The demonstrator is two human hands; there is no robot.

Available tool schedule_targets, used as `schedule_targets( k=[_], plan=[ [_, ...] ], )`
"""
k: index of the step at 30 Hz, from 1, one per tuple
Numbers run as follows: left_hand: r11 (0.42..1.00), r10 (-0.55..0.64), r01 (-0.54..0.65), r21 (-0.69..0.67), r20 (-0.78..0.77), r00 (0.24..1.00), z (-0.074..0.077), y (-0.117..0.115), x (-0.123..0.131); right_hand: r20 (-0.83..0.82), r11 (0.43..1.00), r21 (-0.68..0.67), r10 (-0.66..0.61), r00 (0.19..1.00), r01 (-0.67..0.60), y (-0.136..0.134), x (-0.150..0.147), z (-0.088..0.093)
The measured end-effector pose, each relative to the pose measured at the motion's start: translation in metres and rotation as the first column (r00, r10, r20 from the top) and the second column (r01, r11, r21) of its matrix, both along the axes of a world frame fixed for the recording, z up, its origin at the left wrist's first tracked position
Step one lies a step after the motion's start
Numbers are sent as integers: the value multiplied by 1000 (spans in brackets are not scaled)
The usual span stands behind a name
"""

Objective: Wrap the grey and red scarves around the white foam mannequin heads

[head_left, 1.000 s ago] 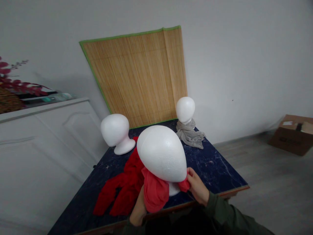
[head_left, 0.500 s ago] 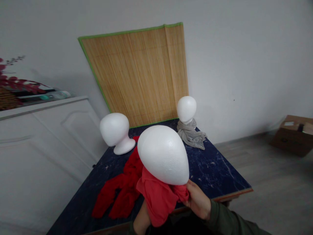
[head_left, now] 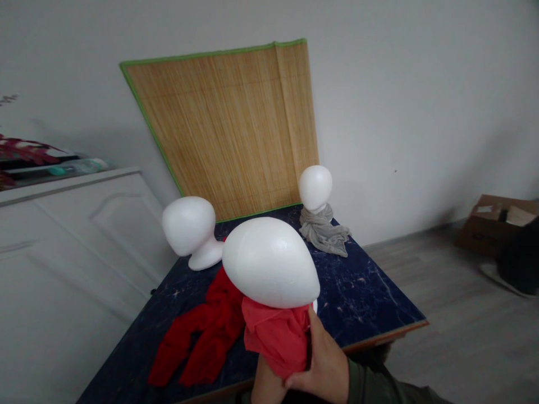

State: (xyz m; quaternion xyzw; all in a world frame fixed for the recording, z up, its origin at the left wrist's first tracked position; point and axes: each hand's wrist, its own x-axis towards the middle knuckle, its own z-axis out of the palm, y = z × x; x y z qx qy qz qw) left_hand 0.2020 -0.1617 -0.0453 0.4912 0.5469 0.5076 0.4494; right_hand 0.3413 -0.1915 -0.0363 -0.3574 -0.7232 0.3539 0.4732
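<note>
Closest to me a white foam mannequin head [head_left: 272, 261] stands on the table, with a coral scarf [head_left: 275, 334] bunched around its neck. My right hand [head_left: 328, 362] is closed on the scarf's right side, with fingers up beside the neck and the thumb at the bottom of the cloth. Below the scarf, my left hand [head_left: 268, 382] grips the cloth from underneath; the folds cover most of its fingers. A knitted red scarf [head_left: 204, 336] lies loosely to the left. Behind stand a bare foam head [head_left: 189, 227] and another foam head [head_left: 315, 188] with a grey scarf [head_left: 322, 230] around its base.
The dark blue marbled table [head_left: 370, 303] ends at an edge close to me. A bamboo mat [head_left: 227, 129] covers the wall behind it. A white cabinet [head_left: 84, 241] borders the left side. At right on the floor are a cardboard box [head_left: 484, 224] and part of a shoe [head_left: 503, 278].
The coral scarf's hanging part is gathered up closer to the neck. My right hand has moved lower and left along it, and my left hand has shifted right. A shoe has appeared at right.
</note>
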Motion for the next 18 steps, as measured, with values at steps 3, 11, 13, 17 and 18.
schedule_targets(
  k=[3, 11, 13, 17, 18],
  plan=[
    [998, -57, 54, -30, -139, 989, 6, -9, 2, 132, 990, -22, -136, 982, 140, 6, 4, -8],
    [994, -13, 45, 103, -295, 955, 32, -30, -30, 235, 929, 66, -370, 899, 365, 44, 36, -6],
    [990, 94, -61, 128, -264, 960, 35, -30, -42, 157, 899, 11, -433, 887, 437, 60, 46, -4],
    [976, 197, -187, 111, -97, 976, 28, -30, -44, 158, 906, -54, -407, 900, 419, 83, 55, -10],
    [981, 182, -181, 63, -1, 983, 25, -30, -39, 161, 913, -52, -392, 906, 404, 85, 54, -13]
  ],
)
